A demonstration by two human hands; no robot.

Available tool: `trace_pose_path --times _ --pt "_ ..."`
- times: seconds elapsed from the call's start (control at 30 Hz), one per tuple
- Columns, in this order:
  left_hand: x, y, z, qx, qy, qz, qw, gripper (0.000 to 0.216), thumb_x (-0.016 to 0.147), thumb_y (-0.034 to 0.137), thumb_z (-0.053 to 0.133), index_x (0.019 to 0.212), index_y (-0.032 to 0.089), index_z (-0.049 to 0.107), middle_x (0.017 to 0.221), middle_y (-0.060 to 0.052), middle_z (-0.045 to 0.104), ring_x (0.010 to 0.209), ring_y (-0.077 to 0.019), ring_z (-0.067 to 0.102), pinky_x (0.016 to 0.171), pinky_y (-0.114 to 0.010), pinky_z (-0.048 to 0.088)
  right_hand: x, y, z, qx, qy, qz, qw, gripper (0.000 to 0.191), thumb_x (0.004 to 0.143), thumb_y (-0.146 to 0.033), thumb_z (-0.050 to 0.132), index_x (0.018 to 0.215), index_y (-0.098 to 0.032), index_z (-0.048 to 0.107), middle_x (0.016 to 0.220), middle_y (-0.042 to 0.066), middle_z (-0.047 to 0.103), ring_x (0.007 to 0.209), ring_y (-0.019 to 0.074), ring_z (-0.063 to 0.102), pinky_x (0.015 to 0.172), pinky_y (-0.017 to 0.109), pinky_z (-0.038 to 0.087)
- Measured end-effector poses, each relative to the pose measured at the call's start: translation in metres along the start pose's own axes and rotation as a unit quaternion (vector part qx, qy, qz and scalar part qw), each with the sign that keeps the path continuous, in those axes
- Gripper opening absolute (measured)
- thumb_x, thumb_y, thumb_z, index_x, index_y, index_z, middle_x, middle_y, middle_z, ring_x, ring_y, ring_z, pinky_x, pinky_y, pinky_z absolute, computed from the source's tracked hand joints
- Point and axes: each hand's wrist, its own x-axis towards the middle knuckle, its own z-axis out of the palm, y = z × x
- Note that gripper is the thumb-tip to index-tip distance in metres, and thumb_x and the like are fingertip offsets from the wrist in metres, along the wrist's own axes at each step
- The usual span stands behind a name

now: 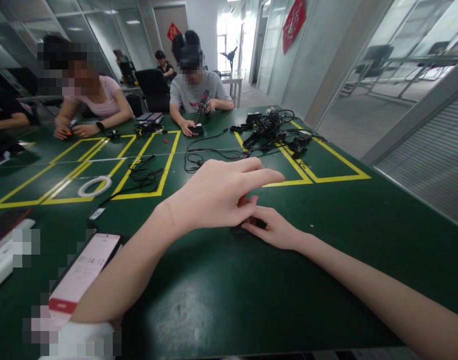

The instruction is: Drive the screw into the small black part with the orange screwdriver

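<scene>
My left hand [217,192] hovers over the green table [274,300], index finger stretched forward, the other fingers curled round a small red thing [242,200] that is mostly hidden. My right hand [274,227] lies low on the table just beneath it, fingers pressed on a small black object [239,229] I cannot make out. The two hands touch at the fingertips.
A phone [84,272] lies at lower left by my forearm. Black cables [209,150] and a heap of dark gear [268,127] sit beyond my hands inside yellow tape boxes [168,160]. A white ring [94,186] lies left. Two people sit opposite; one holds a tool [203,104].
</scene>
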Motion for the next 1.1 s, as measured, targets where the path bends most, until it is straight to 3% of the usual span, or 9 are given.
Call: trace_pose_path --times 0.17,0.3,0.47,0.63,0.8,1.0,1.1 --pt "0.0004 -0.0003 -0.0007 -0.01 0.009 0.025 1.0 0.049 0.086 0.011 0.054 0.132 0.019 0.066 0.114 -0.005 0.071 0.1 -0.0201 0.067 0.089 -0.033 0.05 -0.0004 -0.0001 0.0007 -0.001 0.002 0.004 1.0 0.019 0.105 -0.034 0.059 0.107 -0.02 0.071 0.087 0.005 0.073 0.076 0.0202 0.069 0.07 0.031 0.055" --pt "0.0008 -0.001 0.0005 -0.019 -0.002 0.008 1.0 0.046 0.092 0.012 0.051 0.135 0.02 0.065 0.115 -0.006 0.07 0.092 -0.0164 0.067 0.077 -0.028 0.05 0.0001 -0.0004 0.0005 -0.003 -0.002 0.001 1.0 0.018 0.105 -0.033 0.059 0.107 -0.02 0.071 0.087 0.005 0.073 0.075 0.0201 0.069 0.071 0.031 0.056" --pt "0.001 -0.0008 0.0009 -0.026 0.01 0.027 0.999 0.048 0.084 0.011 0.054 0.129 0.016 0.068 0.111 -0.007 0.07 0.101 -0.0206 0.066 0.09 -0.033 0.051 0.0002 -0.0007 0.0006 -0.005 0.002 0.005 1.0 0.021 0.105 -0.037 0.059 0.106 -0.021 0.072 0.087 0.005 0.073 0.076 0.0204 0.069 0.071 0.031 0.056" --pt "-0.0002 -0.0005 0.0004 -0.043 -0.003 0.006 0.999 0.05 0.087 0.011 0.052 0.134 0.019 0.066 0.117 -0.006 0.069 0.09 -0.0153 0.066 0.074 -0.026 0.05 0.0004 -0.001 0.0004 -0.002 0.002 0.001 1.0 0.023 0.106 -0.038 0.057 0.106 -0.02 0.072 0.086 0.005 0.073 0.075 0.0198 0.068 0.07 0.031 0.056" --pt "0.0001 -0.0004 -0.0005 -0.049 0.007 0.026 0.998 0.049 0.083 0.011 0.054 0.13 0.016 0.068 0.115 -0.008 0.069 0.101 -0.0194 0.066 0.087 -0.03 0.051 0.0004 -0.0006 0.0006 0.002 0.001 0.005 1.0 0.022 0.105 -0.037 0.057 0.107 -0.019 0.071 0.088 0.006 0.073 0.075 0.0201 0.068 0.07 0.031 0.056" --pt "-0.0008 -0.0003 -0.0021 -0.041 -0.002 0.008 0.999 0.05 0.085 0.01 0.051 0.132 0.02 0.067 0.12 -0.006 0.069 0.09 -0.0151 0.067 0.076 -0.026 0.05 -0.0002 -0.0004 0.0002 -0.001 -0.004 0.011 1.0 0.021 0.105 -0.036 0.058 0.107 -0.02 0.072 0.089 0.006 0.074 0.075 0.0209 0.069 0.072 0.033 0.057" --pt "0.0 0.0 -0.0022 -0.031 0.007 0.015 0.999 0.048 0.083 0.014 0.055 0.129 0.017 0.068 0.112 -0.007 0.07 0.093 -0.0187 0.066 0.081 -0.03 0.052 -0.0002 0.0001 -0.0001 -0.006 -0.002 0.007 1.0 0.021 0.104 -0.036 0.059 0.109 -0.02 0.071 0.091 0.007 0.075 0.079 0.0223 0.07 0.074 0.034 0.057"
